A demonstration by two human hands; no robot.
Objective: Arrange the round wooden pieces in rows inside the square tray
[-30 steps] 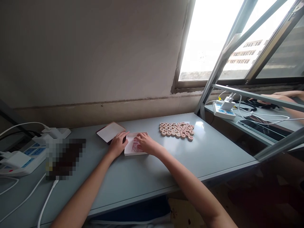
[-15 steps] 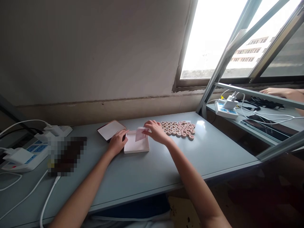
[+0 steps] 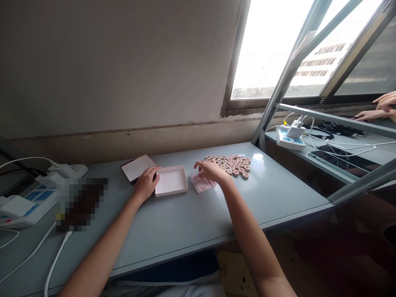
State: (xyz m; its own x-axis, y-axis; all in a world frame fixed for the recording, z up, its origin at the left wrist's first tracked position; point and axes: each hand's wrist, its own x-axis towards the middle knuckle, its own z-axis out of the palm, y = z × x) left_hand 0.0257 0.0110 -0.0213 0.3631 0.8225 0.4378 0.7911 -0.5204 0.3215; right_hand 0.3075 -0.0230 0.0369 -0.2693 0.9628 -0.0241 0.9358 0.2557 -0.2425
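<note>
1. Moved since the earlier frames: the red-lined sheet point(image 3: 202, 184), lifted over the box point(image 3: 171, 193) by the right hand point(image 3: 213, 171) half a second ago, now lies on the desk point(image 3: 173, 231) to the right of that box. We record that the right hand has travelled with it.

2. Right hand: palm down above the far part of the sheet, bent leftward at the wrist, fingers curled and directed to the left. Forearm runs up from the lower right. We cannot tell whether the fingertips still pinch the sheet or have released it; the near part is uncovered.

3. Left hand point(image 3: 145, 183): stationed at the left wall of the box, as before, thumb toward the rim and fingers extended toward the far left corner. Contact is apparent; we cannot tell whether the wall is clasped or merely steadied. Forearm slants up from the lower left.

4. Box: open side up, pale interior exposed. Just beyond the left hand we find the lid point(image 3: 139, 166), white face upward, dark along its edge.

5. Round pieces point(image 3: 236, 165): grouped closely, marked on top, beyond and right of the right hand, which partly hides them.

6. At far right, we observe another person's hands point(image 3: 373, 114) above the adjoining shelf, near dark cables point(image 3: 340, 128).
</note>
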